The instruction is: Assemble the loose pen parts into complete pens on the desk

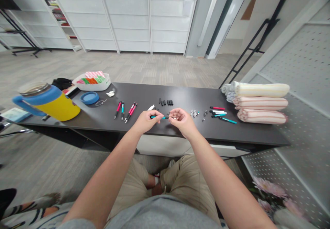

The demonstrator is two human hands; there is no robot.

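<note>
Over the front of the dark table, my left hand [147, 119] pinches the teal barrel of a pen [163, 118] held level. My right hand [182, 121] is closed on the pen's other end, where a black and a silver part show; the fingers hide some of it. Just beyond my hands lie several short black grips [167, 102]. Small metallic pieces [193, 113] and dark little parts [205, 115] are scattered to the right, followed by loose red, white and teal barrels [218, 112]. Left of my hands are whole pens in red [131, 111] and teal [122, 111], beside white refills [151, 107].
A yellow and blue jug [58, 103] stands at the left, near a blue lid [89, 98] and a white tray [104, 84] of colourful packets. Rolled towels [261, 102] are stacked on the right end of the table [180, 91]. Another person's leg shows at lower left.
</note>
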